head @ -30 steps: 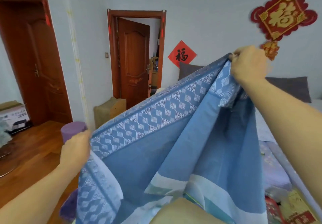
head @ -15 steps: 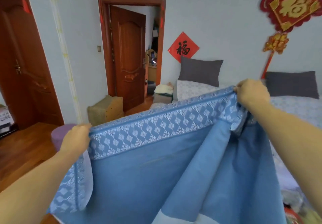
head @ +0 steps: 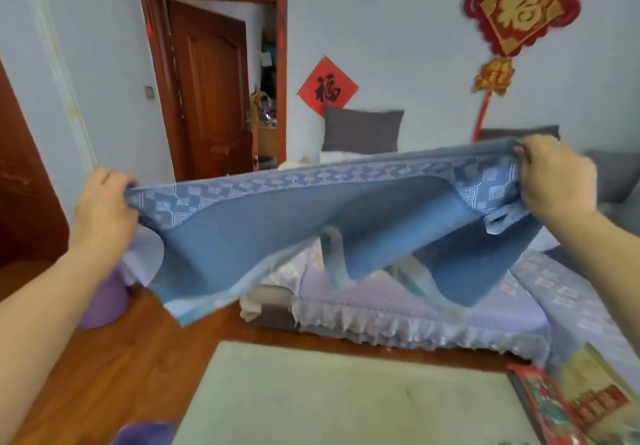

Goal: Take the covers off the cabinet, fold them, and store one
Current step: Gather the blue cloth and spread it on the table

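Two bare forearms, no sleeves

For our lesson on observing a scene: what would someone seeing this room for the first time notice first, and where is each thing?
The blue cover fills the middle, stretched in the air between the left hand and the right hand, each gripping a patterned corner. Behind and below it lies the bed with its frilled lilac spread. High on the right wall hangs a big red and gold knot ornament.
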